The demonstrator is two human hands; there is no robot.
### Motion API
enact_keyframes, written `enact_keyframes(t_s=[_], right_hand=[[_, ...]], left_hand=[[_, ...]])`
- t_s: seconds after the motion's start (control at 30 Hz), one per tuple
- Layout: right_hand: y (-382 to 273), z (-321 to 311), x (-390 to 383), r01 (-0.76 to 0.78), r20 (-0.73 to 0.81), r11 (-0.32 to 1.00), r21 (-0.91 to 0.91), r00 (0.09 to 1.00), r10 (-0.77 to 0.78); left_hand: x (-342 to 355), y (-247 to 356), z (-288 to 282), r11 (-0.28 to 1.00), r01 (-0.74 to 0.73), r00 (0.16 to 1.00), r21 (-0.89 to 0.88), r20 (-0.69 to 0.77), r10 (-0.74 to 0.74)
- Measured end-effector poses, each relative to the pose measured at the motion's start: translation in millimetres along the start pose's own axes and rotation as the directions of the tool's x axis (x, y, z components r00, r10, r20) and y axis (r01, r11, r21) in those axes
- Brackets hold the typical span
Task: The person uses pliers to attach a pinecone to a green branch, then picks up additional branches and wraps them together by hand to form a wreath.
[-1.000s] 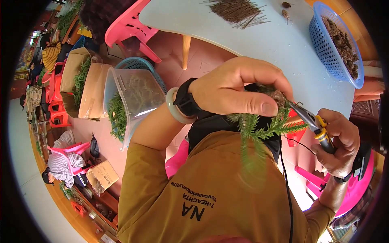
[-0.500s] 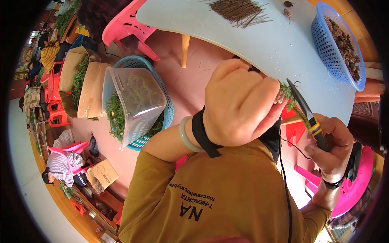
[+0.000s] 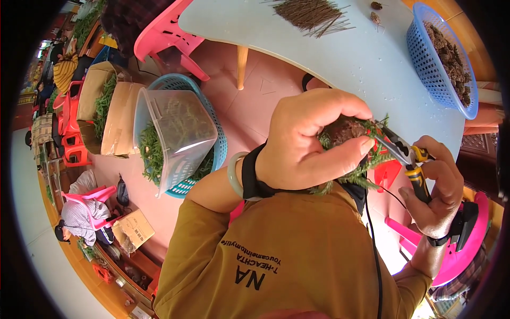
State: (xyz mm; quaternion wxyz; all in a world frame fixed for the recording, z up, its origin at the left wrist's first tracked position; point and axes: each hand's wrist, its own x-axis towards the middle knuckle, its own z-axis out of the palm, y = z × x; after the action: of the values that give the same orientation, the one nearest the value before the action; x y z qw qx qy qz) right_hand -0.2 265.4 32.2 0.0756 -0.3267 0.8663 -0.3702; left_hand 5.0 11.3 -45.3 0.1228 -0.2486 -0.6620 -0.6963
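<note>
My left hand [image 3: 308,141] grips a brown pine cone [image 3: 345,127] with green artificial-looking fir sprigs [image 3: 332,186] around it, its thumb and forefinger reaching toward the right side of the cone. My right hand [image 3: 435,191] is closed on pliers [image 3: 417,173] with yellow and black handles; their metal jaws reach to the wire and greenery at the cone's right edge, where fingertips partly hide the contact. Both hands are above my lap, just short of the pale table [image 3: 372,64].
The table bears thin brown sticks [image 3: 311,16], loose cones [image 3: 376,18] and a blue basket [image 3: 419,53] of cones. Left stand a pink chair [image 3: 164,32], cardboard boxes [image 3: 119,135], and a clear bin [image 3: 186,127] and teal basket [image 3: 218,143] with greenery. Two co-workers [image 3: 79,212] [image 3: 64,72] sit farther left.
My left hand turned over from showing its back, bringing the cone and sprigs into view. The pliers moved from a steeper angle to lie across the cone's right edge.
</note>
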Motion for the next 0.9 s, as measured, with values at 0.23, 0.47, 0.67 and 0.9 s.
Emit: enact_keyframes(t_s=[0.23,0.47,0.67,0.9], right_hand=[[7,-3,4,0.169,-0.115,0.976,-0.141,0.976,-0.185],[13,-12,7,0.228,-0.017,0.962,-0.153,0.972,-0.233],[17,-4,8,0.274,-0.033,0.955,-0.117,0.959,-0.28],[16,0,8,0.219,-0.062,0.97,-0.101,0.972,-0.226]], left_hand=[[2,13,1,0.802,0.376,0.927,-0.464,0.179,-0.33],[-1,13,5,0.713,0.434,0.9,-0.55,0.227,-0.372],[-1,13,4,0.689,0.473,0.88,-0.55,0.265,-0.393],[-1,7,1,0.776,0.439,0.898,-0.453,0.253,-0.36]])
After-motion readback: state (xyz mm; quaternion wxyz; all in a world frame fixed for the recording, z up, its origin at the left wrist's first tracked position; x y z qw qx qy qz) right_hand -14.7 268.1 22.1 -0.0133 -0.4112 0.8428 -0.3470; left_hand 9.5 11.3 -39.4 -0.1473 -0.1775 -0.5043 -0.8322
